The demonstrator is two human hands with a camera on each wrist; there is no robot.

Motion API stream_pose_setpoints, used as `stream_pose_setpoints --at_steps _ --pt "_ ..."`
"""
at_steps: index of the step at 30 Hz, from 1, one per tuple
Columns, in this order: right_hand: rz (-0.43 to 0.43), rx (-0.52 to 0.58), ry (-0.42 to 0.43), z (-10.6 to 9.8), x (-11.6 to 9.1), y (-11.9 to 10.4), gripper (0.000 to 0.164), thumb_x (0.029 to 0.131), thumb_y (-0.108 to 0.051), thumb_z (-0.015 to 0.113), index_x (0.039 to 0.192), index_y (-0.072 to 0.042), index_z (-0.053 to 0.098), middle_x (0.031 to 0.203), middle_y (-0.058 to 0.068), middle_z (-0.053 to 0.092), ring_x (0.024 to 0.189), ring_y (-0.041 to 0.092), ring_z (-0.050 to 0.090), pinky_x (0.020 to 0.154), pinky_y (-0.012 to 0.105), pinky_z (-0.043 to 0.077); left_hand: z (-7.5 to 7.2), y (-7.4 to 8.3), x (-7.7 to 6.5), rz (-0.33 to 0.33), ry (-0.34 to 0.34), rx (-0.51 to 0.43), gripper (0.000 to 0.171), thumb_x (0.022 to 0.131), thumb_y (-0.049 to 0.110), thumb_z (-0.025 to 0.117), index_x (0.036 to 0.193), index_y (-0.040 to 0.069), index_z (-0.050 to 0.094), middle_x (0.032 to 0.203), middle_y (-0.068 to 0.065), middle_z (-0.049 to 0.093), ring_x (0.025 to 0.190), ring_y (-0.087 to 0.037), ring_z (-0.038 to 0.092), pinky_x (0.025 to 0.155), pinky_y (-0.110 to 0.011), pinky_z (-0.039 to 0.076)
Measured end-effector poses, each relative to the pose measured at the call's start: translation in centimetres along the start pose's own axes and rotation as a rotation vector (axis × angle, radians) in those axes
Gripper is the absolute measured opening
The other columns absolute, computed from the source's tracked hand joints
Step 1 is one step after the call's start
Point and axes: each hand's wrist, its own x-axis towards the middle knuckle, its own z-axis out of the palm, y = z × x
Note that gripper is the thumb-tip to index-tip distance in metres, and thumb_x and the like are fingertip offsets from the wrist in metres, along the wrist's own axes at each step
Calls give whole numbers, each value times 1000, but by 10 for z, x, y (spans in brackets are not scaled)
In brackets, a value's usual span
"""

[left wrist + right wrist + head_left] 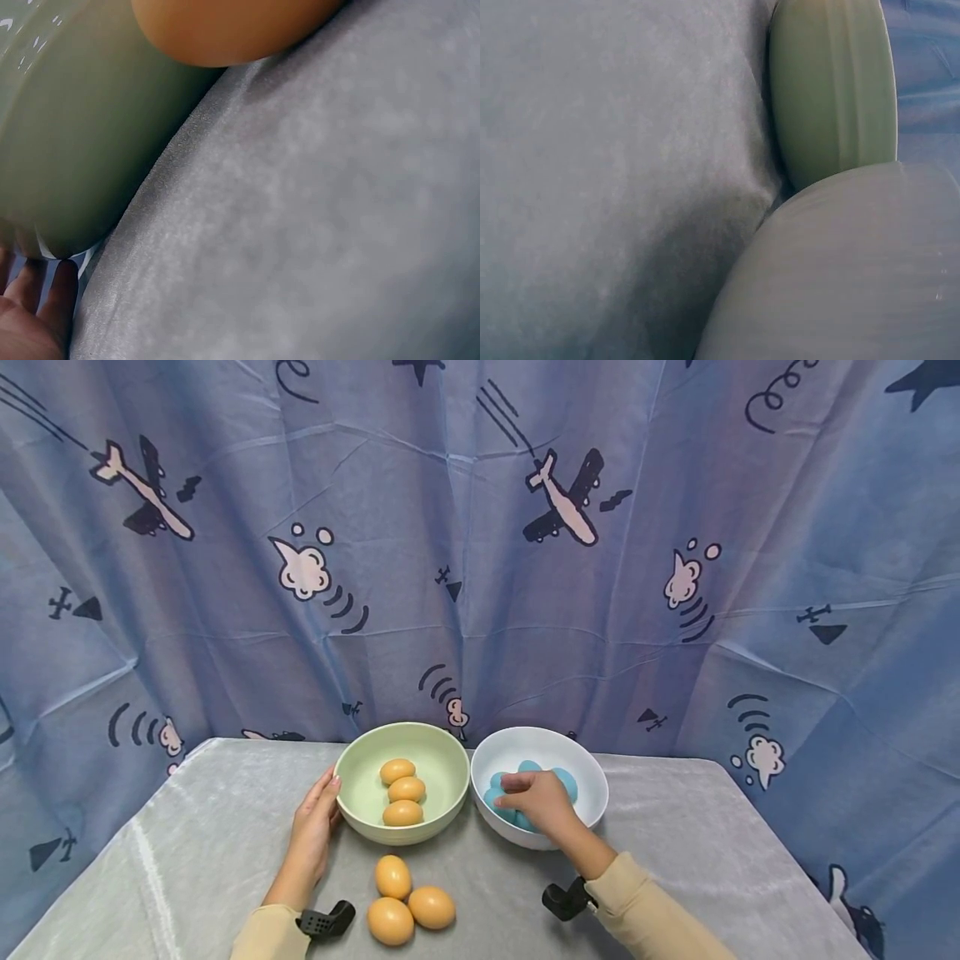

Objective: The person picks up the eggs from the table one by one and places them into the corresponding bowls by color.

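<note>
My left hand [315, 818] grips the left side of a light green bowl [352, 822], its thumb at the rim. In the left wrist view, its fingers [56, 300] meet the bowl's outer wall. Three orange-yellow eggs [407, 790] lie in a row inside. My right hand [543, 802] reaches into a white bowl [592, 793] on the right, thumb and fingertips among several blue eggs [564, 783]. Whether it pinches one is unclear, since the hand covers part of them. The right wrist view shows only the outsides of both bowls.
Three more orange-yellow eggs [392, 920] sit close together on the grey cloth-covered table [187, 860], in front of the green bowl. The two bowls stand side by side, rims nearly touching. Behind the table hangs a blue curtain [390, 610] printed with planes.
</note>
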Motion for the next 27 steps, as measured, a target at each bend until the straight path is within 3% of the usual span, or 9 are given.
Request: stream_pose_setpoints --at_steps 5,9,12,17,24,27 --pt "-32 84 88 2 -3 -1 33 80 -8 79 110 3 74 107 18 75 106 28 72 96 38 55 0 0 0 5 -3 -7 67 104 48 44 159 17 24 165 -2 24 149 -25 31 120 -38 29" --pt "-65 180 103 6 -15 -8 30 81 -8 79 109 0 76 105 16 76 104 25 72 86 22 57 1 0 0 1 4 -8 67 104 49 44 159 17 24 166 -2 24 150 -25 31 121 -42 27" --pt "-97 229 74 10 -29 -15 30 80 -9 80 108 -1 76 105 15 76 106 23 72 78 13 54 1 1 0 -8 10 1 67 104 50 44 159 18 24 165 -2 25 149 -24 32 119 -37 30" --pt "-111 274 0 19 -47 -24 32 78 -11 82 107 0 76 108 15 76 103 19 72 76 13 53 -1 2 0 -6 7 6 65 105 49 42 159 19 23 165 -1 25 149 -23 32 115 -31 32" --pt "-135 300 -111 31 -62 -22 32 79 -9 82 109 3 75 111 21 73 103 29 72 81 17 57 -1 2 -1 0 7 -8 64 106 46 42 160 18 23 166 -3 24 150 -25 30 122 -42 26" --pt "-140 294 -158 36 -65 -15 34 79 -8 82 109 5 74 110 23 73 100 31 72 78 16 56 0 2 -1 0 4 0 65 105 48 42 159 18 23 165 -2 25 149 -24 31 120 -39 28"
